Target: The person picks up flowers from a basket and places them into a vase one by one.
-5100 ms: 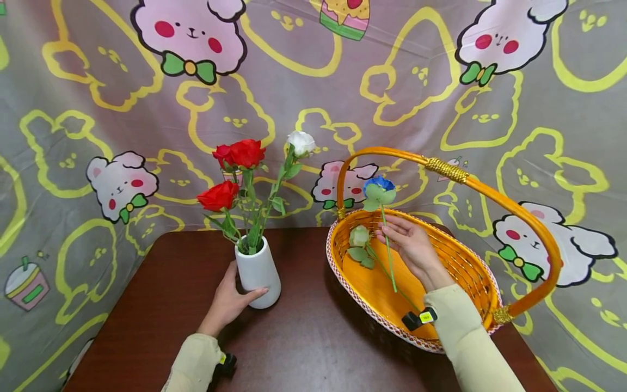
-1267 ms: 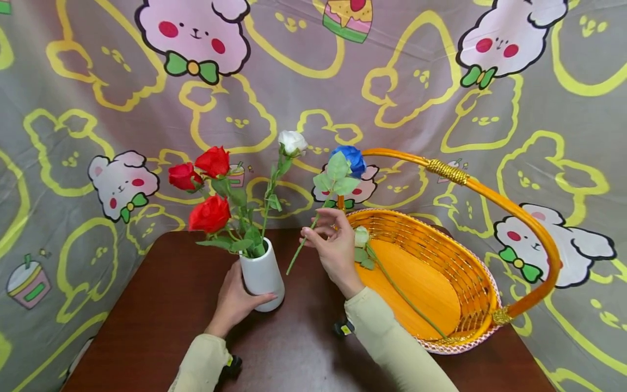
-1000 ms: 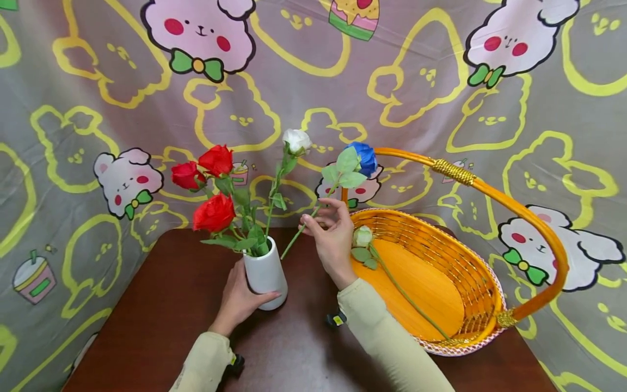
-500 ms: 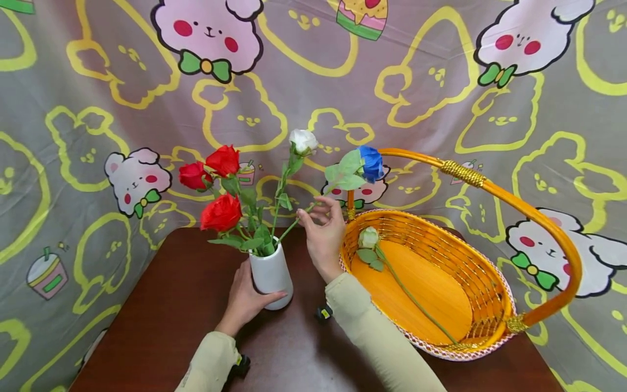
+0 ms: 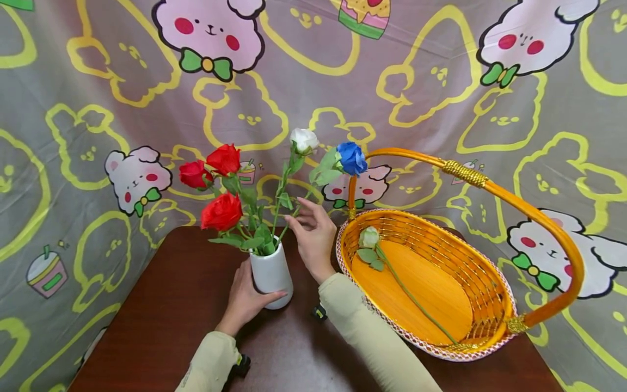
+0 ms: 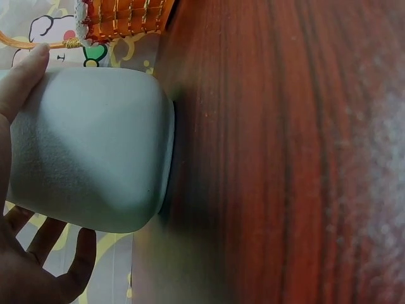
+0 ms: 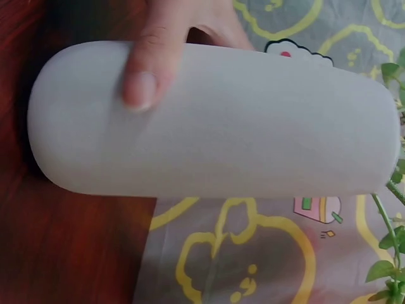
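Note:
My left hand (image 5: pixel 249 295) grips the lower part of a white vase (image 5: pixel 272 275), thumb across its front and fingers round the far side. Red roses (image 5: pixel 221 211) and a white rose (image 5: pixel 303 141) stand in the vase. At the vase's right, my right hand (image 5: pixel 315 237) holds the stem of a blue rose (image 5: pixel 351 158) between thumb and fingers. This stem slants down into the vase mouth, and its lower end is hidden. In the right wrist view the left thumb (image 7: pixel 149 76) presses on the vase; the right hand is out of that view.
To the right stands an orange wicker basket (image 5: pixel 426 348) with a tall arched handle (image 5: pixel 534 215). A pale green-white rose (image 5: pixel 369 237) lies inside it. The brown table (image 5: pixel 181 294) carries vase and basket, with a patterned cloth (image 5: pixel 421 43) hanging behind.
My right hand has carried the blue rose from the basket leftward, and its stem has entered the vase mouth. Lately the bloom has tilted more upright and left. The left hand keeps holding the vase.

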Motion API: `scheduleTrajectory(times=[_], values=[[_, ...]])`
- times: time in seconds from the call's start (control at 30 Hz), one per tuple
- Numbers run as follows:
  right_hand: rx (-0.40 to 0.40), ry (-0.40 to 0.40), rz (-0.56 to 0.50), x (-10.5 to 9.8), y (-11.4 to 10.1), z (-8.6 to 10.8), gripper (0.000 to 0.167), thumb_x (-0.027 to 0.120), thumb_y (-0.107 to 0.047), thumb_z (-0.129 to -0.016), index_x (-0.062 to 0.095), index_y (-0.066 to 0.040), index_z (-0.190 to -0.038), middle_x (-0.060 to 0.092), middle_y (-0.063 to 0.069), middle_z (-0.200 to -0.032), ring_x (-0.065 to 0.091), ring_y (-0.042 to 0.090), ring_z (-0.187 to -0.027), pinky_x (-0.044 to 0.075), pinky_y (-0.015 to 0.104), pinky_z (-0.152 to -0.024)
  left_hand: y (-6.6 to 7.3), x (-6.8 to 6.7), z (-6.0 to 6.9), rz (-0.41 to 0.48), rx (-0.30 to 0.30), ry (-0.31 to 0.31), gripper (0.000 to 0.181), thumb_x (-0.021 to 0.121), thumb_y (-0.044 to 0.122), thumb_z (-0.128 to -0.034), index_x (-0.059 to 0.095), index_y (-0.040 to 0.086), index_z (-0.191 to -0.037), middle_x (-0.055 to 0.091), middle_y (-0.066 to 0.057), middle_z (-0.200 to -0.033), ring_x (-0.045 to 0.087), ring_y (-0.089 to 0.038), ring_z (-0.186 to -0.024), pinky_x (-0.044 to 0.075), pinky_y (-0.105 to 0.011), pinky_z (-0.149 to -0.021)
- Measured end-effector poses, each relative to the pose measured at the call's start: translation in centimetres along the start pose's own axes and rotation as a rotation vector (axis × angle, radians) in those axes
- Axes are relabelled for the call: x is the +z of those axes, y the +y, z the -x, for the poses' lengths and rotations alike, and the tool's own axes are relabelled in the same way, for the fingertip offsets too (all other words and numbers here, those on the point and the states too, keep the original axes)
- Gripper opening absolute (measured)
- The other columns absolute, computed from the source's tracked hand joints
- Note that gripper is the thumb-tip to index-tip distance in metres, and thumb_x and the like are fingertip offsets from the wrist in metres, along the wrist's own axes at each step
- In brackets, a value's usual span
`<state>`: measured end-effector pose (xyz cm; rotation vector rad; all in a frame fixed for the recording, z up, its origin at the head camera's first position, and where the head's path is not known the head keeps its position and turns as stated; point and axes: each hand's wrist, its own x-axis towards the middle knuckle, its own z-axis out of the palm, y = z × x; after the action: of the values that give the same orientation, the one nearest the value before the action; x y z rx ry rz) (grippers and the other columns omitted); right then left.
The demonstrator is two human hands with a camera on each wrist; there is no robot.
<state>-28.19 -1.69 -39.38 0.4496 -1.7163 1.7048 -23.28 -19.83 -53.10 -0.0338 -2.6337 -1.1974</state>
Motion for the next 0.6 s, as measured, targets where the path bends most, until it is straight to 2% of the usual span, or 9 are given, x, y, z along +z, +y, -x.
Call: scheduleTrajectory(times=[0.17, 0.37, 0.6], values=[[0.052, -0.005, -0.015, 0.2, -1.4, 0.7, 0.042, 0.082, 0.005, -0.083, 0.067, 0.003, -0.123, 0.071, 0.026, -0.098, 0.075, 0.039, -0.084, 0.063, 0.029, -0.073, 0.0, 0.0, 0.0, -0.002, 0.0, 0.001, 0.127, 0.098, 0.055, -0.0605, 0.028, 0.015, -0.159, 0.051, -0.011, -0.139, 0.049, -0.032, -0.127, 0.046, -0.056, -0.101], [0.094, -0.009, -0.024, 0.7, 1.1, 1.6, 0.046, 0.084, 0.003, -0.083, 0.066, 0.004, -0.125, 0.072, 0.027, -0.104, 0.076, 0.04, -0.086, 0.063, 0.033, -0.075, 0.0, 0.2, 0.0, -0.02, 0.011, 0.01, 0.127, 0.097, 0.056, -0.0611, 0.028, 0.013, -0.159, 0.052, -0.012, -0.138, 0.049, -0.033, -0.125, 0.047, -0.055, -0.099], [0.041, -0.044, -0.019, 0.8, 2.2, 3.0, 0.042, 0.086, -0.01, -0.084, 0.07, -0.005, -0.123, 0.076, 0.016, -0.107, 0.077, 0.029, -0.084, 0.063, 0.031, -0.075, 0.0, 0.2, 0.0, -0.029, 0.025, 0.023, 0.126, 0.098, 0.053, -0.0612, 0.029, 0.011, -0.158, 0.052, -0.013, -0.137, 0.05, -0.033, -0.124, 0.047, -0.055, -0.098]])
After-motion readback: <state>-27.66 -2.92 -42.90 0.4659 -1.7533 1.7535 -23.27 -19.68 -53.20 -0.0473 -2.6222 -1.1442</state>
